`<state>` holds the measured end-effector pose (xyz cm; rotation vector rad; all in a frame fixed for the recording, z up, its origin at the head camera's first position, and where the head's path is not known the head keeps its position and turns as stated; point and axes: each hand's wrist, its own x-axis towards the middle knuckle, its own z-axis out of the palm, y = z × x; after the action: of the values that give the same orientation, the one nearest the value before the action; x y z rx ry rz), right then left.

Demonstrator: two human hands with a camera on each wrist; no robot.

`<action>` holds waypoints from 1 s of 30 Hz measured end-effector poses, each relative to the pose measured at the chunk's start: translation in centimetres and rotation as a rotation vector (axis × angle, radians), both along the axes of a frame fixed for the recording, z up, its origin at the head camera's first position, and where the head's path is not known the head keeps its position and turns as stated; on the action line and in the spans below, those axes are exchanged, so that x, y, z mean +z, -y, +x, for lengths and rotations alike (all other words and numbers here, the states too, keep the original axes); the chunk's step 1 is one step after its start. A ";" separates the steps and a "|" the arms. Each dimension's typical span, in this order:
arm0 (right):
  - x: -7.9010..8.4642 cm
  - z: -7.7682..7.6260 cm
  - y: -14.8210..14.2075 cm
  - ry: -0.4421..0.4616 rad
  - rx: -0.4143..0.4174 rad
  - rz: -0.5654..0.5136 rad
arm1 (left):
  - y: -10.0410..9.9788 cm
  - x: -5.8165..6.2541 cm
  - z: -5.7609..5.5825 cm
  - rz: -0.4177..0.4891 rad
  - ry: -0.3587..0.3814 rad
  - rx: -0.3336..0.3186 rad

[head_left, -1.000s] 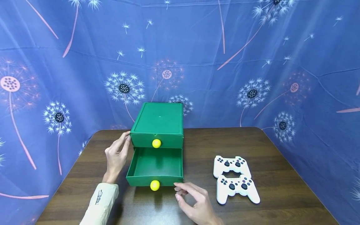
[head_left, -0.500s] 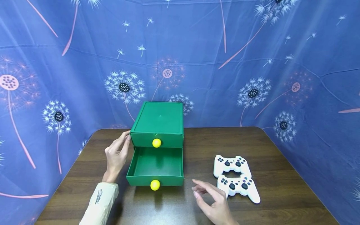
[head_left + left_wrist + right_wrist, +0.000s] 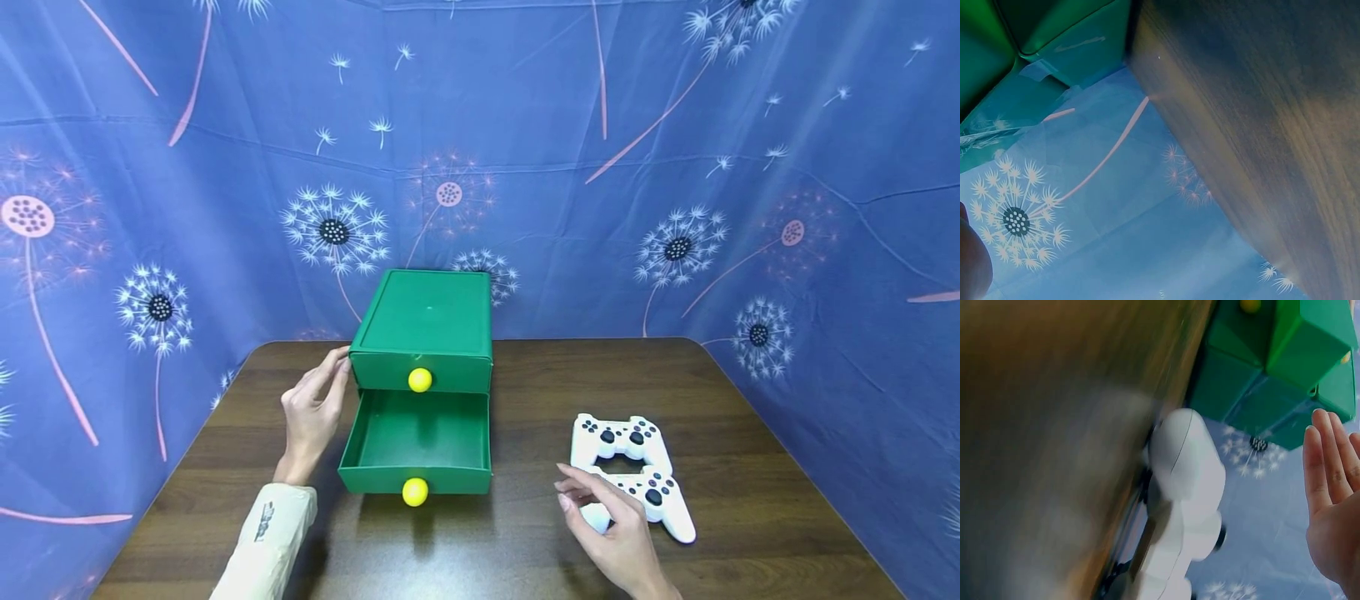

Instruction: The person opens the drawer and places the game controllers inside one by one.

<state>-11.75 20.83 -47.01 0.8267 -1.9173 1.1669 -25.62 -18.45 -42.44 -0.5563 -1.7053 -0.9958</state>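
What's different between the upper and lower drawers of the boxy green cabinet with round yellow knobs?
The upper green drawer is closed; the lower green drawer is pulled out. The upper drawer shows just its front, while the lower drawer's inside is visible. Both share the green colour and round yellow knobs.

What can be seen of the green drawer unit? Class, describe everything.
The green drawer unit is boxy and plastic-looking, its flat top rimmed. It has two stacked drawers, each with a round yellow knob: the upper drawer appears closed, while the lower drawer is pulled out, showing its green inside. It stands upright on the brown table, before a blue patterned cloth and left of two white controllers. The left hand touches its left side near the upper front corner.
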 end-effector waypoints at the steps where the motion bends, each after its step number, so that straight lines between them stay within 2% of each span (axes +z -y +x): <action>1: 0.0 -0.1 -0.3 0.000 -0.002 -0.003 | 0.0 0.0 0.0 0.002 -0.002 0.002; 7: -0.2 -0.5 -2.0 0.018 -0.036 -0.005 | -0.2 0.2 0.1 0.010 -0.006 0.019; 15: 0.2 -0.1 -4.4 0.151 -0.158 0.015 | -0.2 0.1 0.0 0.010 -0.002 0.020; 18: 0.2 -0.2 -5.5 0.151 -0.189 0.017 | -0.2 -0.1 -0.1 0.009 0.000 0.014; 25: 0.0 -0.6 -7.8 0.174 -0.337 0.029 | -0.2 -0.2 -0.2 0.005 0.003 -0.004; 30: -0.3 -1.4 -9.1 0.163 -0.392 0.025 | -0.1 -0.2 -0.1 0.012 0.002 -0.003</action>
<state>-13.13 29.89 -47.32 0.3499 -2.1099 0.9931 -25.67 -18.31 -42.64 -0.5505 -1.6999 -1.0078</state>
